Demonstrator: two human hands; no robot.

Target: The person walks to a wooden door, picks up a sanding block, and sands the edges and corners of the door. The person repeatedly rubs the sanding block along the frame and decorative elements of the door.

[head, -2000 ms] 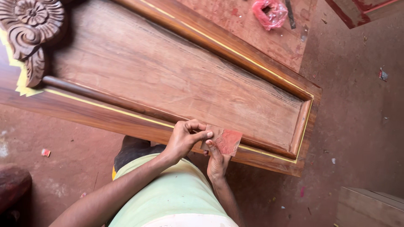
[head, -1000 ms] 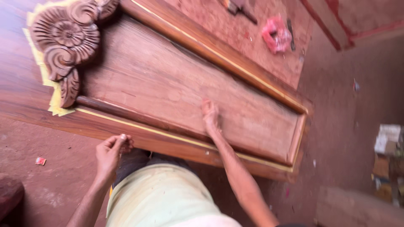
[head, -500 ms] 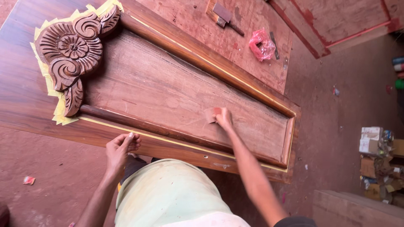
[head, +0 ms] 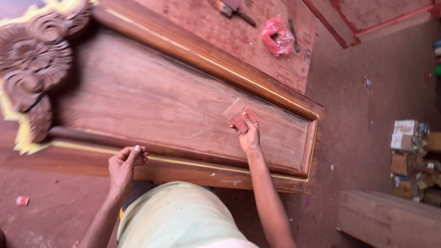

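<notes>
- Nearest the camera, the person's pale green shirt (head: 179,216) fills the lower frame as they lean over a long wooden panel (head: 151,101) lying flat.
- Left hand (head: 125,166) rests at the panel's near rail (head: 183,171), fingers loosely curled and holding nothing, thumb and forefinger close together just above the yellow trim line (head: 183,161).
- Right hand (head: 248,135) reaches onto the recessed field of the panel, fingers closed on a small folded piece of reddish sandpaper (head: 242,120), which presses flat against the wood near the panel's right end.
- Risk, as judged here: the sandpaper sits close to the raised inner moulding, and a stray stroke could scuff that edge or the yellow trim; sanding across the grain could leave visible scratches.
- Further left, a carved floral ornament (head: 34,64) caps the panel, edged with yellow masking tape (head: 20,138).
- Beyond the panel, a red plastic bag (head: 277,36) and a hand tool (head: 234,8) lie on the dusty red desk (head: 220,32).
- Far right, small cardboard boxes (head: 406,138) sit on the floor (head: 367,151).
</notes>
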